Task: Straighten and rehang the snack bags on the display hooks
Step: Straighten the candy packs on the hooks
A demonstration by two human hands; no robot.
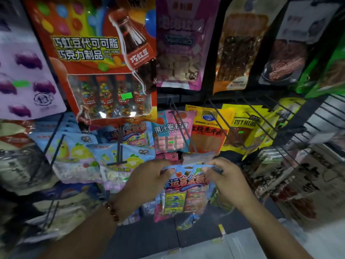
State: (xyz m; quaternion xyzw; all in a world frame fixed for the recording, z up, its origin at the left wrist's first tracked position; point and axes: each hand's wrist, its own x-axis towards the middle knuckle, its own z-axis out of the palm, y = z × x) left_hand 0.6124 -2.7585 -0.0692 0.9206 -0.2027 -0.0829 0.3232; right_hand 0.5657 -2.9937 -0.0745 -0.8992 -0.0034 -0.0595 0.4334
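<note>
Blue snack bag (183,191), top corners pinched, lower edge blurred

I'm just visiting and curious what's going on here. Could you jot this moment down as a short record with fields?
place: shop display of hanging snack bags
left hand: pinches top left corner of blue candy bag
right hand: pinches its top right corner
bag state: held off any hook, upright
nearby free hook: just above the bag
wrist: bead bracelet

A shop: priced snack bags (104,58) hang in rows from wire hooks (222,126) on a display rack.
</note>
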